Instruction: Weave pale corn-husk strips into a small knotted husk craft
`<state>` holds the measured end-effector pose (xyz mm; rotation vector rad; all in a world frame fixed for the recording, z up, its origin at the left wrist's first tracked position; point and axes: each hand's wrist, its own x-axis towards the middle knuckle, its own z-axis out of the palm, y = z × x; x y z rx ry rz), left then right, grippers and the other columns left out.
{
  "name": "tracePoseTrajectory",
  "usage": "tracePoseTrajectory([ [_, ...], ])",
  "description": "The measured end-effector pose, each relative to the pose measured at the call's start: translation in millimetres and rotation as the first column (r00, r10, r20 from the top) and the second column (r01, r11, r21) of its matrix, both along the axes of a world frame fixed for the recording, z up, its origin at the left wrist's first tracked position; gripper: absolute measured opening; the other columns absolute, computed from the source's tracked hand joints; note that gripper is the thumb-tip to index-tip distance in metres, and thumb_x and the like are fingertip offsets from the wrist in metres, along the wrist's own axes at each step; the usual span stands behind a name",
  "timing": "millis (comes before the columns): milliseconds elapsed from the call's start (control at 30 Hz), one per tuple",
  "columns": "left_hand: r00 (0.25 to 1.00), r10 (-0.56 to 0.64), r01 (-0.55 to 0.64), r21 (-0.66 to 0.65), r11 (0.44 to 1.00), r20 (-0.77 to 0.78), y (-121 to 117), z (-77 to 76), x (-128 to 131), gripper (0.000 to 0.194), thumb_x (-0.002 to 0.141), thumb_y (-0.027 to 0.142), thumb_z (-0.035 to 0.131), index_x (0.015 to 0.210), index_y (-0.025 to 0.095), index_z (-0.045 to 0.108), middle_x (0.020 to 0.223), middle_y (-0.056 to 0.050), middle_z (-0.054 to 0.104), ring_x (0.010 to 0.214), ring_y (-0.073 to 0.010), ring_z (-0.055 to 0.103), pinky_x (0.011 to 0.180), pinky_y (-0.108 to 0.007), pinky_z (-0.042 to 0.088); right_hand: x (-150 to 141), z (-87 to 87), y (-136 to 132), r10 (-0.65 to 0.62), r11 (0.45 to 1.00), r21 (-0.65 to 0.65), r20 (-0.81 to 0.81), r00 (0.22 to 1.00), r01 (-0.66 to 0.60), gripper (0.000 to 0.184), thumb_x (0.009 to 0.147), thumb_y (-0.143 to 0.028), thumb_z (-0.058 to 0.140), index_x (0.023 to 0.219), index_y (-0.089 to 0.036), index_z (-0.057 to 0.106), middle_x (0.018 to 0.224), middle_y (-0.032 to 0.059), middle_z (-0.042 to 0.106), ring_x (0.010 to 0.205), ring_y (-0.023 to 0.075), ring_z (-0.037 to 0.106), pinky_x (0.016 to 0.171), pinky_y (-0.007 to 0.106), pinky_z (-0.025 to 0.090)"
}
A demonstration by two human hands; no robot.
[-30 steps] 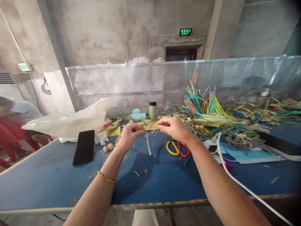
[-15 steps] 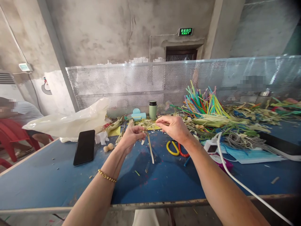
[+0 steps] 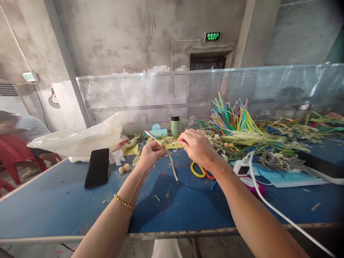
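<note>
Above the middle of the blue table (image 3: 53, 211), both my hands work pale straw strips (image 3: 172, 166). My left hand (image 3: 150, 154), with a gold bracelet on its wrist, is closed in a pinch on the strips; one end hangs down toward the table and another sticks up to the left. My right hand (image 3: 195, 145) is closed too, its fingertips pinching the same strips just right of the left hand. Yellow and red scissors (image 3: 200, 171) lie on the table under my right wrist.
A black phone (image 3: 97, 167) lies left, beside a white plastic bag (image 3: 80, 138). A green flask (image 3: 175, 125) stands by the perforated metal screen (image 3: 129, 96). Coloured strips and husks (image 3: 242, 132) pile up right. A white cable (image 3: 271, 208) crosses the right side. A person sits far left.
The hanging strip has swung slightly right, and a free end now sticks up to the left of my left hand. My right hand has drawn a little closer to the left.
</note>
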<state>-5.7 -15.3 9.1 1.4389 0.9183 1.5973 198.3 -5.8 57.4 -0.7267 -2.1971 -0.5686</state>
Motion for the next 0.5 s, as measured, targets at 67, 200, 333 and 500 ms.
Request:
tracePoseTrajectory([
  [67,0.999,0.051,-0.051,0.031,0.998,-0.002,0.7,0.8,0.1,0.022,0.059,0.023,0.081,0.072,0.017,0.064,0.057,0.003,0.061,0.054,-0.0103,0.054,0.055,-0.023,0.039,-2.8,-1.7,-2.3,0.023,1.0,-0.02,0.027,0.999,-0.022,0.02,0.1,-0.013,0.049,0.085,-0.017,0.062,0.086,0.0092,0.063,0.084,0.0226,0.054,0.079,0.036,0.038],
  [200,0.989,0.142,-0.145,0.076,0.986,0.045,2.7,1.5,-1.3,0.02,0.06,0.021,0.078,0.073,0.017,0.064,0.059,0.004,0.061,0.056,-0.0104,0.054,0.057,-0.024,0.042,-12.4,-4.5,-12.5,0.148,0.983,-0.112,0.027,0.989,-0.144,0.022,0.101,-0.014,0.047,0.086,-0.019,0.063,0.088,0.0078,0.063,0.086,0.0209,0.056,0.08,0.034,0.041],
  [333,0.977,0.186,-0.196,0.1,0.975,0.103,3.1,2.0,-2.2,0.019,0.059,0.017,0.075,0.075,0.017,0.066,0.065,0.003,0.062,0.059,-0.0106,0.056,0.06,-0.024,0.044,-24.7,-7.5,-24.2,0.253,0.943,-0.223,0.004,0.967,-0.246,0.017,0.098,-0.013,0.055,0.085,-0.019,0.064,0.086,0.0047,0.062,0.082,0.0175,0.058,0.077,0.03,0.043],
  [500,0.982,0.168,-0.18,0.134,0.975,0.09,0.5,3.3,-2.2,0.017,0.06,0.02,0.078,0.073,0.016,0.067,0.077,0.0,0.066,0.063,-0.0105,0.058,0.061,-0.023,0.045,-27.4,-11.2,-22.4,0.254,0.92,-0.291,-0.072,0.964,-0.264,0.013,0.091,-0.01,0.062,0.082,-0.018,0.064,0.084,0.0028,0.061,0.076,0.0145,0.057,0.071,0.028,0.042],
])
